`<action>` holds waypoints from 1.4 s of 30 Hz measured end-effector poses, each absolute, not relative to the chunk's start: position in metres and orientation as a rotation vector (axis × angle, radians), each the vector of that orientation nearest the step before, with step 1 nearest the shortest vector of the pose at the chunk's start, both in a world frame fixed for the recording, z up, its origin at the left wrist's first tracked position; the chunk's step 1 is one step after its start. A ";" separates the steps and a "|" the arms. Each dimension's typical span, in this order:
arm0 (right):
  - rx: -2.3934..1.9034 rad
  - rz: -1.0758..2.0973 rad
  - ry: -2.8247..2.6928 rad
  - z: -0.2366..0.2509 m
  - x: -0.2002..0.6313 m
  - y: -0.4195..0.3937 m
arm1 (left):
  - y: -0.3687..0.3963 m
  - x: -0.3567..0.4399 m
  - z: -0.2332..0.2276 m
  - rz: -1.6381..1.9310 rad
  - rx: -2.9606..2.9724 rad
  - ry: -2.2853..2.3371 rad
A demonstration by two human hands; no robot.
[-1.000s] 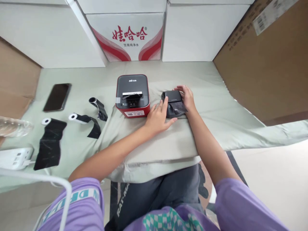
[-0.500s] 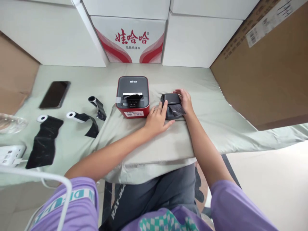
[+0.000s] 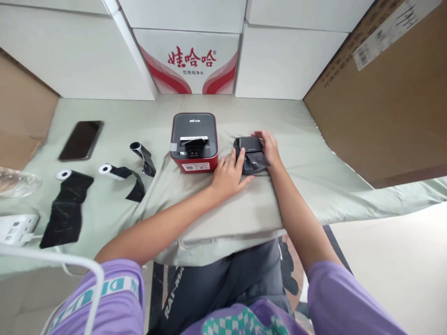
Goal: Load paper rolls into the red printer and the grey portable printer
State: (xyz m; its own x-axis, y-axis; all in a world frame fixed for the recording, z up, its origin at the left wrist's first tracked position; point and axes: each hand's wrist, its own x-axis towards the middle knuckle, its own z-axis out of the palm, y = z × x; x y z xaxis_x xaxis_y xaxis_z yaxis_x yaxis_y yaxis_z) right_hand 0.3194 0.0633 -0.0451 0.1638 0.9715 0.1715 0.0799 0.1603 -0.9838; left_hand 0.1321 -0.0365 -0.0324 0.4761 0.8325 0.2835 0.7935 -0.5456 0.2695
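Note:
A small black printer (image 3: 250,144) lies on the cloth with a dark strip of paper (image 3: 258,161) draped over its front. My right hand (image 3: 268,148) curls around its right side, fingers over the far corner and thumb hidden. Against its left edge rest the fingertips of my left hand (image 3: 228,172), which lies flat with fingers stretched and thumb apart. Just left of that hand stands a larger red and black receipt printer (image 3: 194,128), upright, with a dark piece of paper (image 3: 194,142) in its top slot.
On the left lie several black paper rolls (image 3: 71,186), partly unrolled, and a dark phone (image 3: 81,140). A white power strip (image 3: 17,229), a cable (image 3: 52,252) and a clear bottle (image 3: 19,182) are at the left edge. White cartons (image 3: 275,65) and a brown box (image 3: 387,107) border the table.
The camera view has shifted slightly, so everything sits a little lower in the picture. Both hands stay at the small black printer, with no clear movement of it.

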 end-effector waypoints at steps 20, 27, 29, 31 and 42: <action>-1.204 1.229 -1.395 -0.023 0.335 0.051 | -0.037 0.131 -0.031 0.552 2.593 1.458; -1.165 1.270 -1.425 -0.014 0.340 0.042 | -0.037 0.131 -0.031 0.567 2.583 1.448; -1.163 1.219 -1.363 -0.015 0.341 0.042 | -0.037 0.131 -0.031 0.590 2.573 1.443; -1.181 1.114 -1.278 -0.017 0.340 0.044 | -0.036 0.131 -0.031 0.600 2.568 1.435; -1.311 0.636 -1.550 -0.019 0.328 0.049 | -0.036 0.130 -0.032 0.558 2.603 1.456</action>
